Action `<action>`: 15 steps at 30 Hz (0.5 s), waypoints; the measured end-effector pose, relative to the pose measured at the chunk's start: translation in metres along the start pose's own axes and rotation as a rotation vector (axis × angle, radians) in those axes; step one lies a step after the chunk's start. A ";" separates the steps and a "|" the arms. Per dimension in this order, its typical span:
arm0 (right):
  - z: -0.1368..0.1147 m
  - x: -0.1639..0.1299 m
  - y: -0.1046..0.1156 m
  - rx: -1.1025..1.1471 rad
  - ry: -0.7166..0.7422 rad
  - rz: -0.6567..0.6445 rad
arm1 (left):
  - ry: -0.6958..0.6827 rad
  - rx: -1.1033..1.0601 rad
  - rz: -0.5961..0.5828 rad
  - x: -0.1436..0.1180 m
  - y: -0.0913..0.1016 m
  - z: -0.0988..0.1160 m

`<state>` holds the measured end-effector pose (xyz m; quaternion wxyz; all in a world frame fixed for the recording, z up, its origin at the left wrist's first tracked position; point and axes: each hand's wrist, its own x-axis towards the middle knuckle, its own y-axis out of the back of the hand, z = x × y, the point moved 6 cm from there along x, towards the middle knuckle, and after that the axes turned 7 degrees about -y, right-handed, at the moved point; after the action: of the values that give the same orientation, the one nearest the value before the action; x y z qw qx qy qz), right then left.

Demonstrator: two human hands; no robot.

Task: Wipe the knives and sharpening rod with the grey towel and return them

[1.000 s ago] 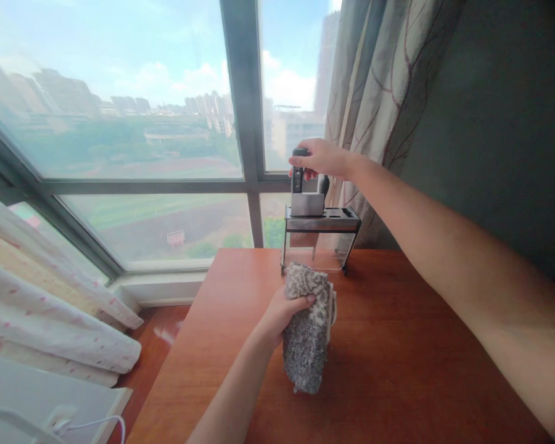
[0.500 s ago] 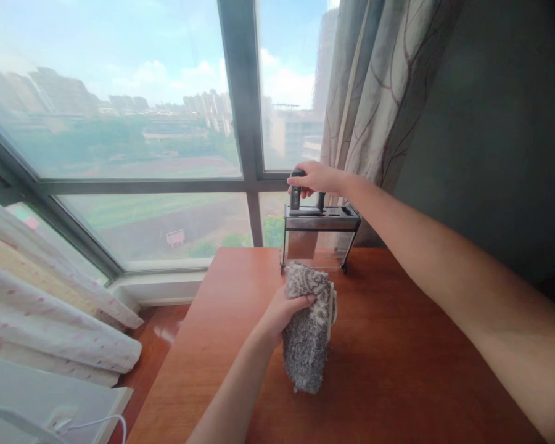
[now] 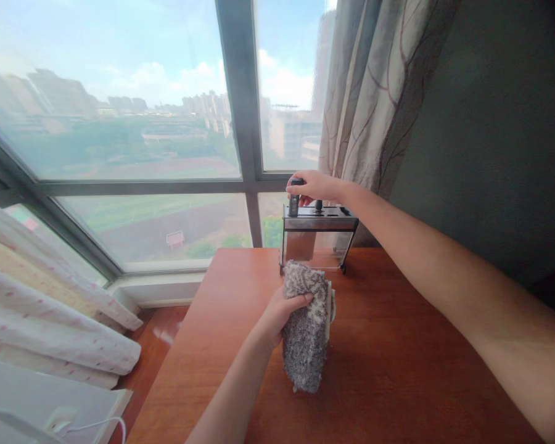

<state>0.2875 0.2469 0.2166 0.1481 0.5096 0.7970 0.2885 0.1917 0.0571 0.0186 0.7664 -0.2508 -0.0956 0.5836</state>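
- right hand (image 3: pixel 315 186) reached out to the far edge of the table (image 3: pixel 398 370), fingers curled shut around the black handle (image 3: pixel 295 198) of a knife seated in the knife block (image 3: pixel 318 239).
- knife pushed down into the block's top slot; only the handle showed above the rack top, and the blade was faintly visible through the clear front panel.
- a second, smaller dark handle (image 3: pixel 319 204) stood in the rack just beside the hand; whether the palm touched it could not be told.
- knife block stood upright at the back of the table, just before the window frame (image 3: pixel 240 123) and beside the curtain (image 3: pixel 374 92).
- left hand (image 3: pixel 280 311) held a grey speckled cloth (image 3: pixel 306 336), thumb across the front and fingers wrapped behind; cloth hung down folded, lower end at or near the tabletop, just in front of the block.
- pale patterned fabric (image 3: pixel 50 320) lay low at left, below the window.
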 end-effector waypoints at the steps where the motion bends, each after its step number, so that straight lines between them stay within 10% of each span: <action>1: 0.000 -0.002 0.001 -0.004 -0.001 0.009 | 0.007 -0.013 0.002 0.001 0.002 -0.002; 10: -0.004 -0.069 0.017 -0.123 0.149 0.411 | 0.101 -0.236 0.070 0.004 0.013 -0.012; 15: 0.051 -0.136 -0.034 0.207 0.023 0.368 | 0.157 -0.369 0.101 0.001 0.010 -0.013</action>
<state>0.3498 0.1296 0.1477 0.0306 0.6557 0.7175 0.2330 0.1891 0.0567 0.0026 0.6822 -0.4362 -0.1281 0.5726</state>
